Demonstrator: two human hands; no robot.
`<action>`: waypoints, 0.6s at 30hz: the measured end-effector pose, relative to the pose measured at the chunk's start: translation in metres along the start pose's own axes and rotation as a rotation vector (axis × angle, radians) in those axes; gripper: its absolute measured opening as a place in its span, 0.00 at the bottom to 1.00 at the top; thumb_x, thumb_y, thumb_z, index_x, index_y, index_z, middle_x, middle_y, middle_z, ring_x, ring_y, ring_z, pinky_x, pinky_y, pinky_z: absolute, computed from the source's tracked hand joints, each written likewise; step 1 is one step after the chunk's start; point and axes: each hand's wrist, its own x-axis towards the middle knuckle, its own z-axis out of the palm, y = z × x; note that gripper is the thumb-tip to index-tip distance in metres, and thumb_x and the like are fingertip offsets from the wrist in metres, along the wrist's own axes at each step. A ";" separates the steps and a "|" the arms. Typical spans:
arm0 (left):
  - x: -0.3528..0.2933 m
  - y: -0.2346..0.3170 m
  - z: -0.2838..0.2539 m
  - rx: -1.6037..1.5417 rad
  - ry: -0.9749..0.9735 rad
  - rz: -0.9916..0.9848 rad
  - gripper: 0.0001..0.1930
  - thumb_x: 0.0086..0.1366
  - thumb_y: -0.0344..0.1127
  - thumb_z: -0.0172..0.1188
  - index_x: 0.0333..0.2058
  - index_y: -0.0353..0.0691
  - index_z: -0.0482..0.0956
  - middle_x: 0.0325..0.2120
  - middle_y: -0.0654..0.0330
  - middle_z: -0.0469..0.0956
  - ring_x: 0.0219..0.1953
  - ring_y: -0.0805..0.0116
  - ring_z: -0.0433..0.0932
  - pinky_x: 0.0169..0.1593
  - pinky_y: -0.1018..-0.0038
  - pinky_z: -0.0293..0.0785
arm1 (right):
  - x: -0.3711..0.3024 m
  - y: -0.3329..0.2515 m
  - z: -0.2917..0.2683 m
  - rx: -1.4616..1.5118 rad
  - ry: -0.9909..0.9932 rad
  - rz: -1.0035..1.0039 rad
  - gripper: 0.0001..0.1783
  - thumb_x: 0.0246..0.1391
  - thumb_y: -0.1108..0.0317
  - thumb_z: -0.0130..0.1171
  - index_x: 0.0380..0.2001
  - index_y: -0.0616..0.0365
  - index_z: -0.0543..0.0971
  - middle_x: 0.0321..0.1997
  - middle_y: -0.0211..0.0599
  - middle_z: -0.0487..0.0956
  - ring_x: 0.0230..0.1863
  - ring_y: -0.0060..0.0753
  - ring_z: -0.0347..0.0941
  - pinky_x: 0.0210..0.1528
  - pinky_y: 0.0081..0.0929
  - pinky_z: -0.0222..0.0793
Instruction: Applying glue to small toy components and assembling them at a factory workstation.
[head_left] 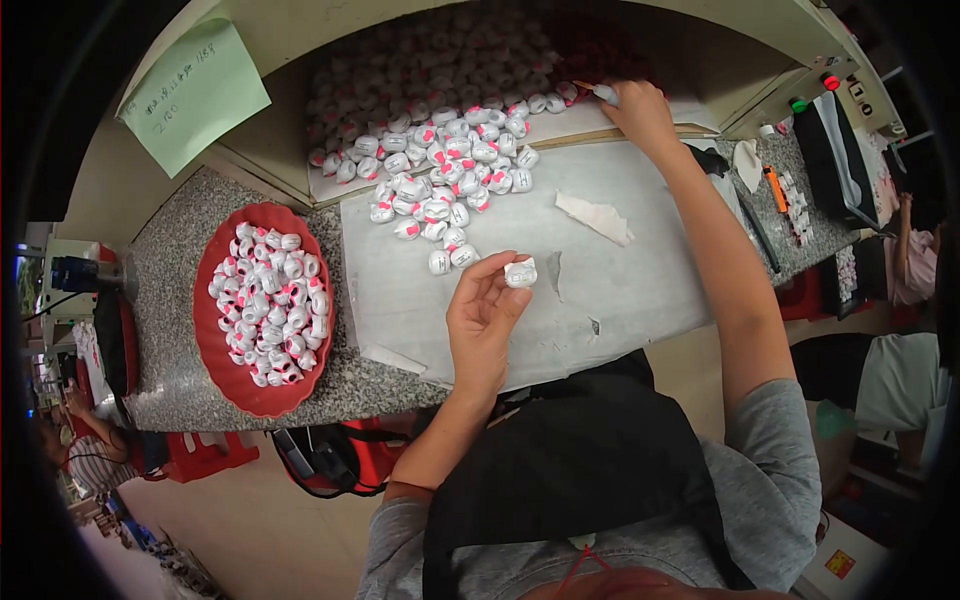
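My left hand (482,325) is closed in a pinch on a small white plastic piece (520,273), held above the paper-covered worktop. Farther off, my right arm reaches to the back right, where my right hand (642,112) grips a slim white tool with a thin pointed tip (604,93). The tip is beside dark red pieces (600,45) heaped in shadow. White rounded pieces with pink parts (460,150) spread over the paper to the left of my right hand. The heap (430,60) continues back under the overhanging housing.
A red scalloped tray (207,340) full of similar white-and-pink pieces stands on the granite counter (165,330) at left. A torn paper scrap (594,217) lies mid-worktop. An orange-handled tool (775,190) and a black bin (835,160) are at right. A green note (195,95) hangs at upper left.
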 end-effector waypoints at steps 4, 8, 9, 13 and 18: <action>0.000 0.001 -0.001 0.010 -0.011 0.011 0.16 0.50 0.20 0.51 0.40 0.34 0.64 0.38 0.56 0.68 0.39 0.74 0.67 0.44 0.81 0.61 | -0.008 -0.005 -0.011 -0.009 0.160 -0.119 0.10 0.37 0.68 0.56 0.25 0.61 0.73 0.20 0.42 0.73 0.19 0.41 0.68 0.25 0.30 0.64; 0.002 0.002 -0.003 -0.005 -0.034 0.009 0.16 0.51 0.20 0.51 0.40 0.33 0.64 0.38 0.55 0.68 0.42 0.72 0.66 0.46 0.78 0.61 | -0.049 -0.049 -0.051 1.097 -0.108 0.262 0.04 0.43 0.72 0.50 0.21 0.62 0.70 0.20 0.30 0.70 0.17 0.16 0.61 0.19 0.13 0.58; 0.002 0.002 -0.002 -0.006 -0.058 0.024 0.16 0.51 0.20 0.51 0.41 0.33 0.64 0.39 0.55 0.68 0.43 0.71 0.66 0.47 0.77 0.60 | -0.066 -0.063 -0.056 1.215 -0.121 0.264 0.04 0.43 0.73 0.51 0.21 0.63 0.69 0.22 0.32 0.70 0.17 0.16 0.61 0.19 0.13 0.58; 0.003 0.002 0.000 -0.013 -0.088 0.055 0.16 0.51 0.20 0.50 0.41 0.32 0.63 0.40 0.53 0.67 0.47 0.68 0.64 0.49 0.76 0.59 | -0.116 -0.115 -0.058 1.445 -0.237 0.313 0.04 0.41 0.76 0.51 0.22 0.64 0.68 0.26 0.35 0.70 0.17 0.17 0.62 0.18 0.12 0.58; 0.002 -0.001 -0.001 -0.004 -0.124 0.044 0.16 0.51 0.20 0.50 0.41 0.32 0.62 0.41 0.51 0.66 0.47 0.66 0.63 0.49 0.75 0.60 | -0.135 -0.126 -0.043 1.356 -0.162 0.233 0.09 0.41 0.79 0.50 0.31 0.65 0.70 0.25 0.32 0.69 0.19 0.17 0.63 0.20 0.12 0.59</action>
